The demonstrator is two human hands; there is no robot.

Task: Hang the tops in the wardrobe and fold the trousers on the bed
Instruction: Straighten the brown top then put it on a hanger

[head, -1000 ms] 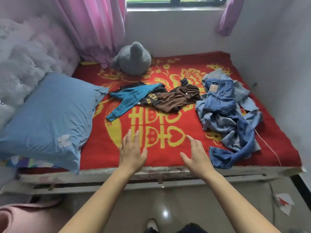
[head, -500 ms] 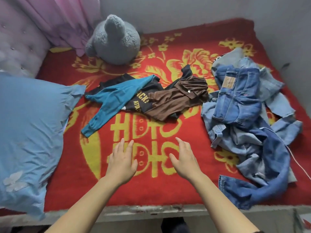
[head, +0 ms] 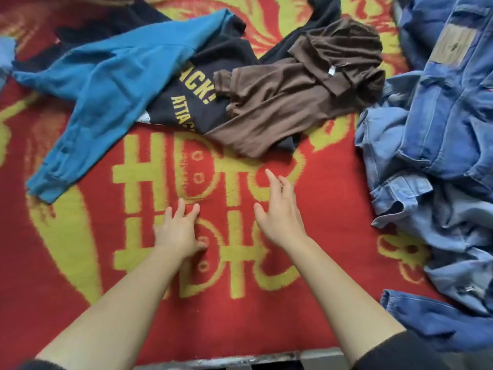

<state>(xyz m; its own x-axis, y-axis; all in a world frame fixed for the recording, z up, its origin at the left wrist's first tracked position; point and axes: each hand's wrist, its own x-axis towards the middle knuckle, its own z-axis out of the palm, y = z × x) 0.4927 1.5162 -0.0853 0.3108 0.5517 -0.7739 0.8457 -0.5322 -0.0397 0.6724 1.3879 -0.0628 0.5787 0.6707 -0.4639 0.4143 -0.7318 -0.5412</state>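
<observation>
Three tops lie crumpled in a heap on the red and yellow bed cover [head: 330,182]: a teal long-sleeved top [head: 112,84] at the left, a black top with yellow lettering [head: 197,97] in the middle, and a brown top [head: 288,94] draped over it. A pile of blue denim trousers [head: 437,145] fills the right side. My left hand [head: 178,231] and my right hand [head: 280,212] hover open over the cover, fingers stretched forward, a short way below the brown top. Neither hand touches any garment.
The bed's metal front edge [head: 240,359] runs along the bottom of the view. A corner of the blue pillow [head: 5,57] shows at the far left. One denim trouser leg [head: 437,319] trails toward the front edge at the right.
The view has moved in closer over the bed; the plush toy, curtain and headboard have dropped out of sight. Both hands have reached further forward toward the heap of tops.
</observation>
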